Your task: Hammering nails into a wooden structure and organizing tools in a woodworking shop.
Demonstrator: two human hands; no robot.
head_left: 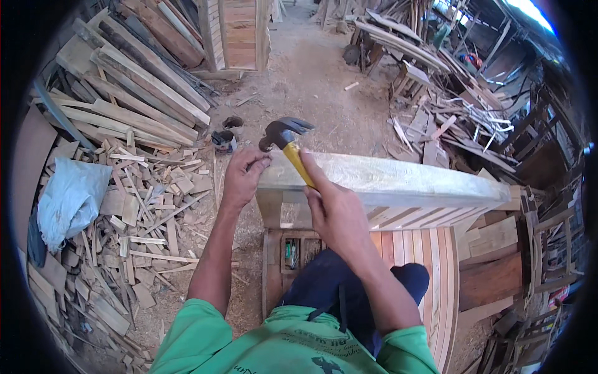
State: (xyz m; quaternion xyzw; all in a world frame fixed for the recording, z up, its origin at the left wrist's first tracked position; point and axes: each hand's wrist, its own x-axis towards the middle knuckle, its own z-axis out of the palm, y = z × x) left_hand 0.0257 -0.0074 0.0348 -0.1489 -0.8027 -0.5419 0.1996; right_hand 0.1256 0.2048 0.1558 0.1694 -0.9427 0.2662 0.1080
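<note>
My right hand [336, 215] is wrapped round the yellow handle of a claw hammer [290, 144]. The hammer's dark head hangs over the left end of a thick, pale wooden rail [398, 174], its claw pointing right. Just left of the head, my left hand [245, 174] is closed in a pinch at the rail's end corner. Whatever lies between those fingertips is too small to make out. Below the rail run several slats [430, 216], part of the same wooden piece, which stands across in front of my legs.
Under me is a curved platform of wooden strips [430, 274], beside a small box [291, 254] with tools. Offcuts [149, 206] and a white plastic bag [71, 199] cover the floor at left. Planks [149, 81] are stacked far left; scrap wood [461, 118] is heaped far right.
</note>
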